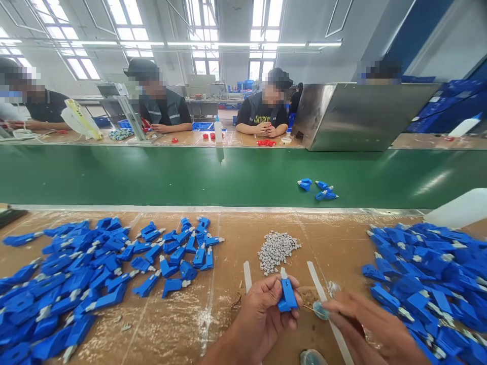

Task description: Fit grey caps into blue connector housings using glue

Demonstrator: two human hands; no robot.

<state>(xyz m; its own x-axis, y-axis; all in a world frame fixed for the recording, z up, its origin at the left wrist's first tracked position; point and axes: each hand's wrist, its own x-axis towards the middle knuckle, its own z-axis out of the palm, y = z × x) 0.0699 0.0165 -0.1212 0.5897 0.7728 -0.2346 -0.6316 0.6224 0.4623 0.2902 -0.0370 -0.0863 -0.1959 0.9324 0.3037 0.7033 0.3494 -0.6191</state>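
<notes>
Head view: your left hand (262, 319) pinches a blue plastic part (288, 296) firmly upright above the bench (178, 329), while your right hand (365, 324) grips a thin teal-tipped stick (320, 310) just beside it.

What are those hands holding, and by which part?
The left hand grips a blue plastic part by its body; what the right hand holds cannot be told.
</notes>
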